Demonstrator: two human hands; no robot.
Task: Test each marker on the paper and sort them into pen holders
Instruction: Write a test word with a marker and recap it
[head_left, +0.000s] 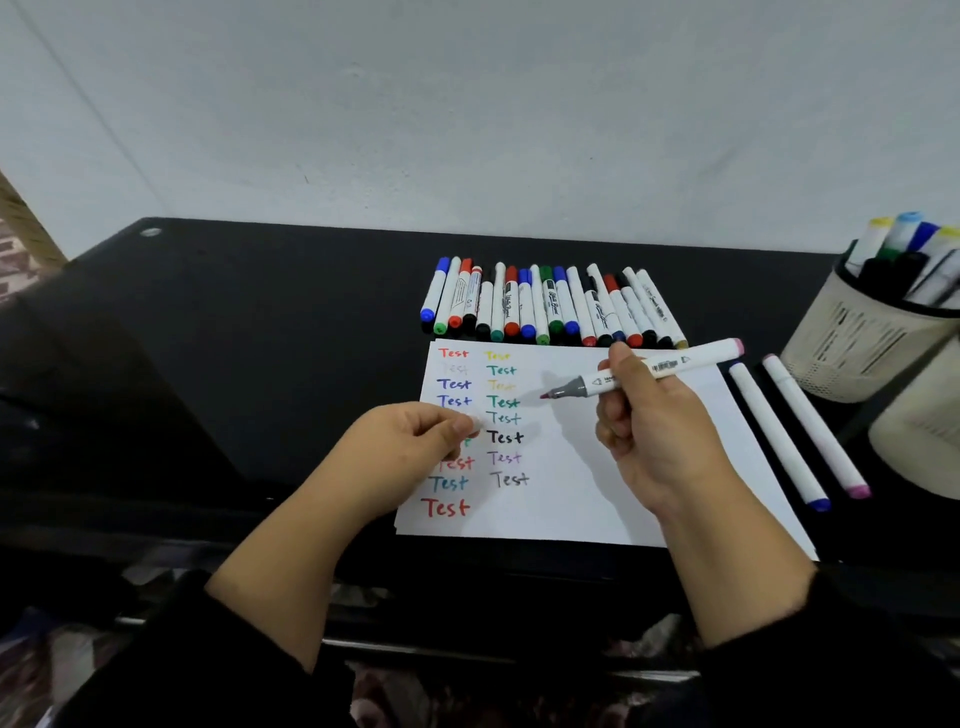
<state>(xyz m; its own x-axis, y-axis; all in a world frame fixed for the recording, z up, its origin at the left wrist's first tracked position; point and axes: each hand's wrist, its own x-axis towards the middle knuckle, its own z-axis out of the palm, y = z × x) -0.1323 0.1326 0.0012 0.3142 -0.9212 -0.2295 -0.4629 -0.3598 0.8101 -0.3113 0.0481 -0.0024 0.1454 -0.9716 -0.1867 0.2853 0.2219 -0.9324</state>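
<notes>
Right hand (649, 431) gripping uncapped marker (660, 370) mid-barrel; left hand (415, 441) pinching its cap (475, 427). Light, rigid, smooth; hold mid-barrel.

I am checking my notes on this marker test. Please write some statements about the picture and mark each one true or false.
1. The right hand holds an uncapped marker. True.
2. The marker's tip touches the paper. False: it hangs just above it.
3. The left hand lies flat and open. False: its fingers pinch something small, seemingly the cap.
4. A row of markers lies beyond the paper. True.
5. The pen holder at the right is empty. False: markers stand in it.
</notes>
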